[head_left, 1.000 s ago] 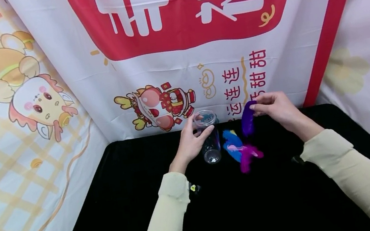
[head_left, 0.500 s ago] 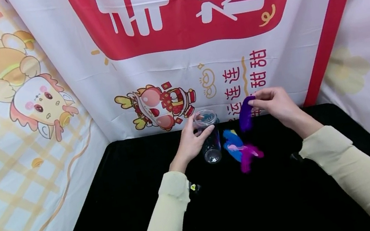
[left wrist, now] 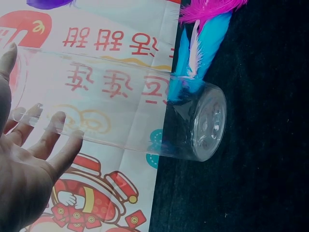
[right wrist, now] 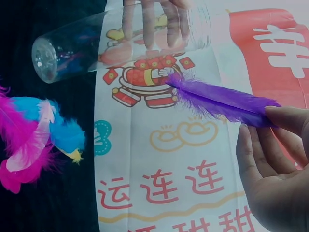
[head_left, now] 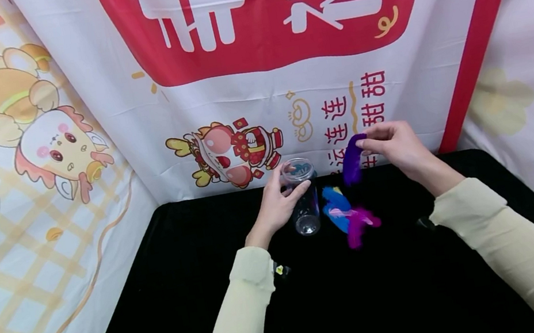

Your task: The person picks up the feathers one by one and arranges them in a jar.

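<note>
My left hand (head_left: 275, 205) grips a clear plastic jar (head_left: 305, 207) near its open mouth, fingers behind and thumb across the front. The jar stands upright at the back of the black table, and its inside looks bare in the left wrist view. My right hand (head_left: 398, 154) pinches a purple feather (right wrist: 224, 101) by one end between thumb and fingers. The feather hangs down to the right of the jar, above the table's back edge. Just right of the jar lies a small pile of feathers: blue (head_left: 337, 202), magenta (head_left: 358, 228), pale pink (right wrist: 36, 140) and a yellow tip (right wrist: 76, 155).
The black table (head_left: 331, 307) reaches back to a white and red printed cloth (head_left: 235, 96) hanging right behind the jar. More printed cloth walls (head_left: 47, 236) enclose the left and right sides.
My right hand has risen a little and shifted slightly left, carrying the purple feather up with it. The left hand, jar and feather pile stay in place.
</note>
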`<state>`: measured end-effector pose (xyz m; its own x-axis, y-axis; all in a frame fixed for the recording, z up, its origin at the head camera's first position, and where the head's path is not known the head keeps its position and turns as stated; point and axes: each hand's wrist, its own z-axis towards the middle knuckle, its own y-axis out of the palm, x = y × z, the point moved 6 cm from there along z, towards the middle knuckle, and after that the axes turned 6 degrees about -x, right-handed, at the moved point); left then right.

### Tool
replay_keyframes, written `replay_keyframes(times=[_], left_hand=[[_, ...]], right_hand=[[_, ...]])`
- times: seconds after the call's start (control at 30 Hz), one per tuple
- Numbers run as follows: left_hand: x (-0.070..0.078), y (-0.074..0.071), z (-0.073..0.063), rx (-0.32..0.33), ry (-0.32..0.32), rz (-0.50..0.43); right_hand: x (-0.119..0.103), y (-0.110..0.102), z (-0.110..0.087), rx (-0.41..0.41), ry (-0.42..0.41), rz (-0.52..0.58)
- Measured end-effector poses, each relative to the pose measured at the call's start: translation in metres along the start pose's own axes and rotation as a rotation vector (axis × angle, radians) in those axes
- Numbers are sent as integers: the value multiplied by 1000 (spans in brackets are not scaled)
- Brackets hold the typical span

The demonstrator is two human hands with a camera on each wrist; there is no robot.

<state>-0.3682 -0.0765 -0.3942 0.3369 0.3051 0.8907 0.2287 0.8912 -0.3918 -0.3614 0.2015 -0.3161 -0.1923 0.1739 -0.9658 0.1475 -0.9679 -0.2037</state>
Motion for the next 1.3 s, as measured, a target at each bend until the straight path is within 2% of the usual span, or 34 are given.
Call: replay_keyframes(times=[0.37, 0.53, 1.3], left_hand=[[1, 1, 0, -1, 10, 4], [2, 2, -1, 7, -5, 17], [1, 1, 0, 4, 3, 10]], right_hand=[[-10, 9, 4, 10, -73, 42], [-12, 11, 6, 12, -103, 42], [-31, 15, 9, 72, -169, 11]])
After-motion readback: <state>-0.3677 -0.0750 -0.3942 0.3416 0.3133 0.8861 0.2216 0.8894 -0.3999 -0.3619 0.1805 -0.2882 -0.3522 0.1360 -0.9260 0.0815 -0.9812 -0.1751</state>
